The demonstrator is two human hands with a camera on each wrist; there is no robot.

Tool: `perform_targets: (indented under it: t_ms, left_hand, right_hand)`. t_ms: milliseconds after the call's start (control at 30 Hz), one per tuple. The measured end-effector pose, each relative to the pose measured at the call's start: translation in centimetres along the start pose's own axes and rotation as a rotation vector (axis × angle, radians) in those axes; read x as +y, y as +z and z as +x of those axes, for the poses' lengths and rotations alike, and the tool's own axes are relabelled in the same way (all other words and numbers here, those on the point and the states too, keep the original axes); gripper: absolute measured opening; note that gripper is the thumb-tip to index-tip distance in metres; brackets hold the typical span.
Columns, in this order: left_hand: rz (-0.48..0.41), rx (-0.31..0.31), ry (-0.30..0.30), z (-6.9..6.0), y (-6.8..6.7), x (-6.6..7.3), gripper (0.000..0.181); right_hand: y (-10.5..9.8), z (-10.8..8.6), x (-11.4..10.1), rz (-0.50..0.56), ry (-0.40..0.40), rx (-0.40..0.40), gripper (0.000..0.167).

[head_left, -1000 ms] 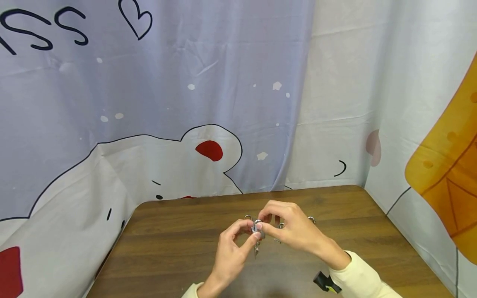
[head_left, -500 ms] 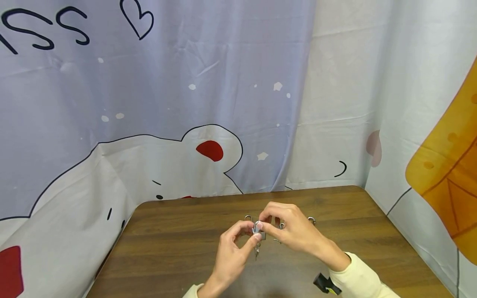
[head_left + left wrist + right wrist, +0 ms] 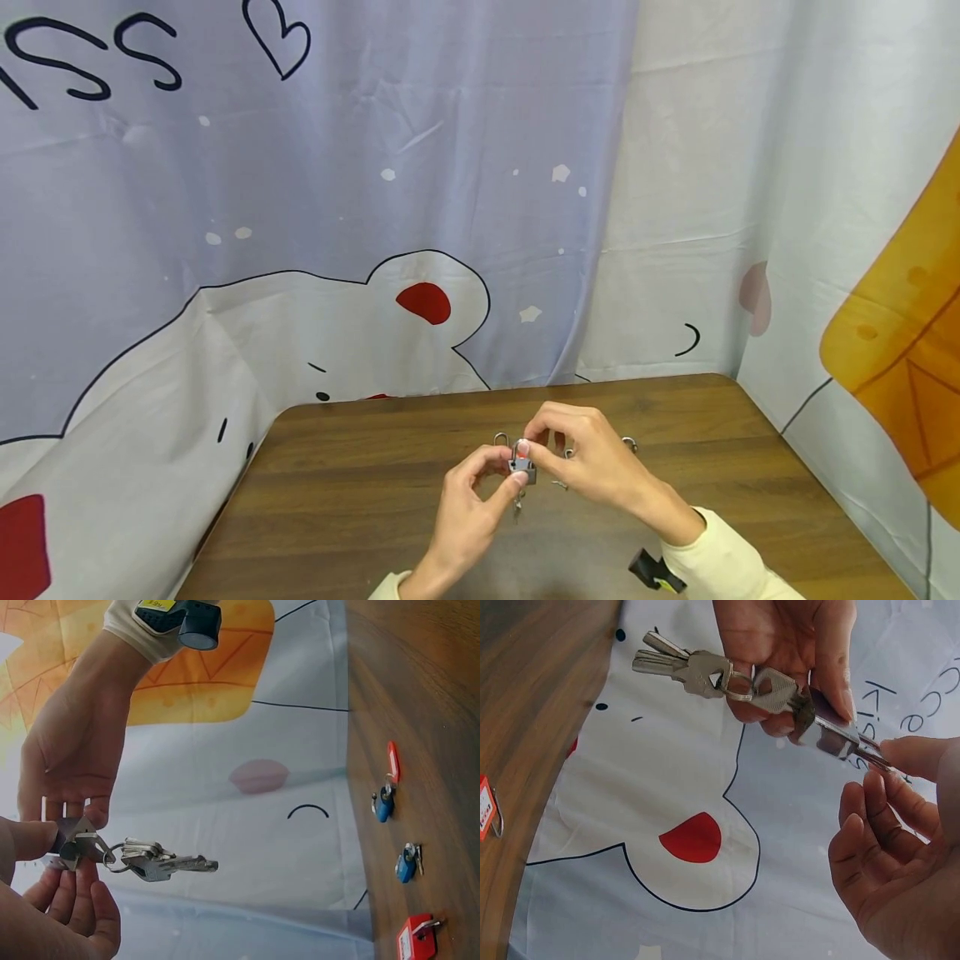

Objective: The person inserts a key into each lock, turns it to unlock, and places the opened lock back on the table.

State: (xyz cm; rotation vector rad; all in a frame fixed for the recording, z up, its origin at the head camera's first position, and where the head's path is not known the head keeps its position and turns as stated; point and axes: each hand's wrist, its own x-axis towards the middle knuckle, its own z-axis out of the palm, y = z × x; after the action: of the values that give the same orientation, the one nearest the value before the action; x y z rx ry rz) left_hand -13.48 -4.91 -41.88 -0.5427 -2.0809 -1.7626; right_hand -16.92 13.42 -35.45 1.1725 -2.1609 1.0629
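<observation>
Both hands hold a small silver padlock (image 3: 522, 471) above the table. My left hand (image 3: 468, 500) pinches the lock's body between thumb and fingers. On its shackle (image 3: 870, 752), the right hand (image 3: 588, 454) has a thumb-and-finger pinch. A ring of several keys (image 3: 161, 859) hangs from a key in the padlock's underside. In the right wrist view the left hand (image 3: 787, 656) is above and the right hand (image 3: 900, 840) below. Whether the shackle is locked cannot be told.
On the wooden table (image 3: 360, 483) behind the hands lie a red padlock (image 3: 416, 939), two blue padlocks with keys (image 3: 385, 804) and a red tag (image 3: 394, 761). A printed curtain (image 3: 450, 167) hangs along the table's far edge. The right wrist wears a black camera mount (image 3: 656, 572).
The padlock has tilted slightly between the hands, so more of its body shows beneath the shackle. Both hands keep their grip in nearly the same spot.
</observation>
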Motion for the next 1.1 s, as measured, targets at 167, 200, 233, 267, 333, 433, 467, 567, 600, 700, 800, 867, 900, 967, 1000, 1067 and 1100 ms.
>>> perform_targets:
  t_ms: [167,200,233,267,333,433,467,567,600,700,800,867,900,967,1000,1067,1100]
  left_hand:
    - [0.004,0.0,-0.007,0.0,0.0,0.1,0.019]
    - [0.006,0.001,-0.007,0.0,0.0,0.1,0.018]
    - [0.01,0.003,-0.014,0.0,0.0,0.1,0.018]
    - [0.012,0.005,-0.015,0.0,0.0,0.2,0.018]
    - [0.021,0.007,-0.031,-0.1,0.0,0.2,0.017]
    - [0.029,0.01,-0.045,-0.1,-0.1,0.2,0.017]
    - [0.032,0.01,-0.044,-0.1,-0.1,0.2,0.017]
    - [0.04,0.006,-0.025,-0.1,-0.1,0.2,0.018]
    - [0.043,0.005,-0.017,-0.1,-0.1,0.1,0.017]
    - [0.045,-0.001,-0.003,-0.2,-0.1,0.0,0.017]
    - [0.031,0.002,0.006,-0.2,-0.1,0.0,0.016]
    - [0.024,0.006,0.017,-0.2,-0.1,-0.1,0.015]
    - [0.019,0.008,0.021,-0.2,-0.2,-0.1,0.015]
    - [0.021,0.014,0.029,-0.2,-0.2,-0.2,0.014]
    - [0.025,0.018,0.03,-0.2,-0.3,-0.2,0.015]
    - [0.035,0.026,0.025,-0.1,-0.4,-0.4,0.015]
    - [0.042,0.032,0.017,-0.1,-0.5,-0.4,0.015]
  right_hand:
    - [0.2,0.0,0.0,-0.009,0.021,0.033,0.014]
    - [0.3,0.0,0.0,-0.012,0.026,0.041,0.015]
    - [0.3,-0.1,0.0,-0.014,0.032,0.046,0.016]
    - [0.3,-0.1,0.0,-0.015,0.039,0.051,0.016]
    - [0.4,-0.2,0.1,-0.021,0.049,0.055,0.017]
    - [0.5,-0.3,0.2,-0.028,0.06,0.061,0.019]
    - [0.5,-0.3,0.2,-0.033,0.067,0.065,0.019]
    - [0.6,-0.4,0.3,-0.051,0.094,0.081,0.022]
    - [0.6,-0.4,0.3,-0.059,0.107,0.087,0.022]
    - [0.8,-0.6,0.5,-0.07,0.149,0.098,0.027]
    - [0.8,-0.7,0.6,-0.061,0.192,0.102,0.033]
    - [0.7,-0.7,0.6,-0.052,0.222,0.1,0.036]
    - [0.7,-0.7,0.7,-0.049,0.233,0.101,0.037]
    - [0.5,-0.8,0.8,-0.046,0.253,0.104,0.037]
    - [0.5,-0.8,0.8,-0.045,0.262,0.104,0.037]
    - [0.3,-1.0,0.9,-0.042,0.274,0.105,0.036]
    - [0.3,-1.0,0.9,-0.039,0.277,0.105,0.035]
